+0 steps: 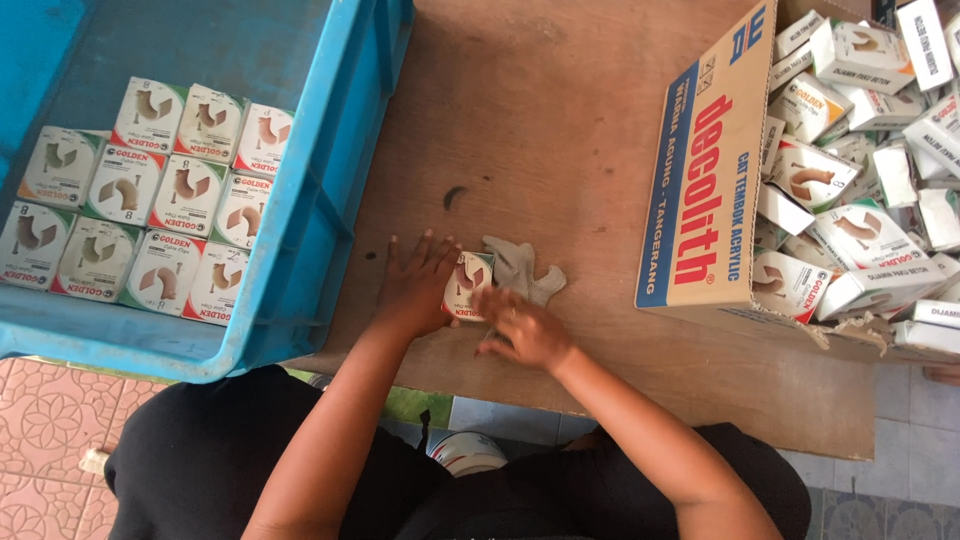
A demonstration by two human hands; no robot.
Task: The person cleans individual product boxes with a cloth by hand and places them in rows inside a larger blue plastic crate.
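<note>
A small white carton with a brown pipe-elbow picture lies on the wooden table. My left hand grips its left side, fingers spread over it. My right hand rests just right of the carton, fingers curled against its lower edge. A grey rag lies on the table just beyond my right hand.
A blue plastic crate at the left holds neat rows of the same small cartons. A large cardboard box at the right is heaped with loose cartons. Tiled floor shows below the table's front edge.
</note>
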